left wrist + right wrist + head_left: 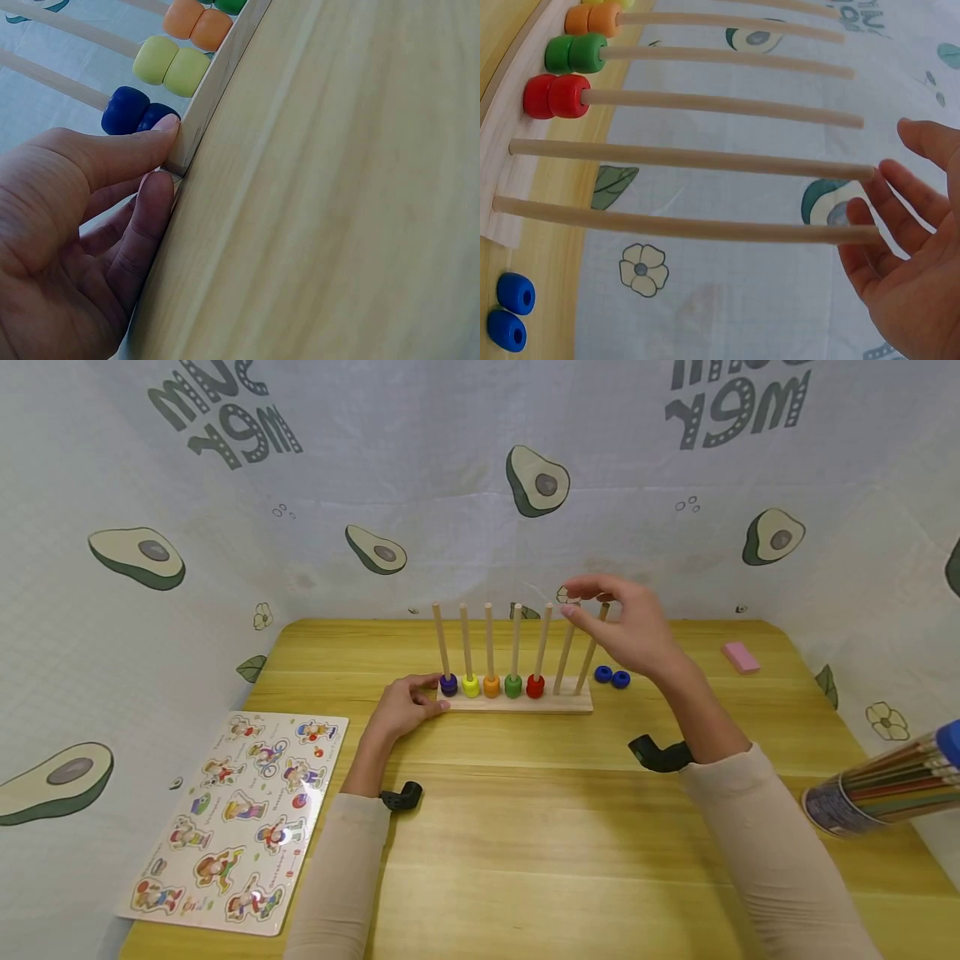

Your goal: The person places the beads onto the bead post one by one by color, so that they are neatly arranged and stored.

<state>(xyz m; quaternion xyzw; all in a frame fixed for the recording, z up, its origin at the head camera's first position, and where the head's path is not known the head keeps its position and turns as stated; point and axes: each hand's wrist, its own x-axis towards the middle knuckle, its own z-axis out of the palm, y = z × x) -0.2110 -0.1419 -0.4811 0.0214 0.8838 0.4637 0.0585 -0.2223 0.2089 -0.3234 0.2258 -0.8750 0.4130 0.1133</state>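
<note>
A wooden peg rack (517, 704) stands on the table with a row of upright pegs. Dark blue beads (126, 111), yellow beads (171, 66), orange beads (592, 19), green beads (575, 52) and red beads (557, 96) sit in pairs at the bottoms of their pegs. Two pegs (690, 157) at the right end are bare. My left hand (405, 706) pinches the rack's left end between thumb and fingers. Up at the tops of the bare pegs, my right hand (626, 622) has loosely bent fingers and holds nothing. Two blue beads (611, 677) lie beside the rack's right end.
On the left lies a picture puzzle board (232, 818). A pink block (741, 657) rests at the back right. A container of colored sticks (847, 806) stands at the right edge. An avocado-print cloth (450, 493) hangs behind and around the table.
</note>
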